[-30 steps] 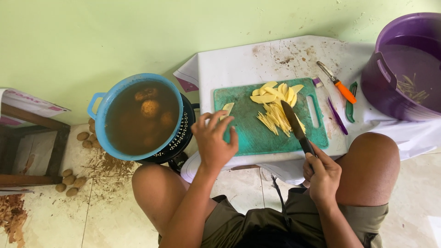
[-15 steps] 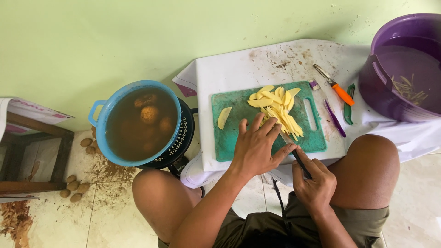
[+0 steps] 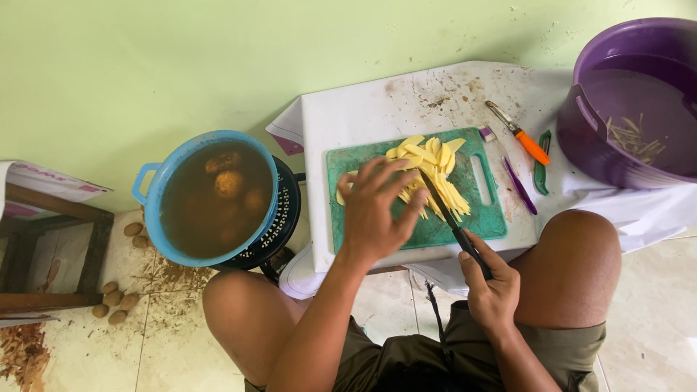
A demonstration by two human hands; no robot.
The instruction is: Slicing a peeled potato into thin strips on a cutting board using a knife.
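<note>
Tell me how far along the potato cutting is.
Done: a pile of yellow potato strips lies on the green cutting board, and more strips float in the purple tub. In hand: the right hand holds a knife over the pile while the left hand steadies it. Left: whole potatoes soak in the blue pot.

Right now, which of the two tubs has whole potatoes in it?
The blue tub, left of the cutting board: round potatoes sit in its brown water. The purple tub, on the right, holds only thin strips.
</note>
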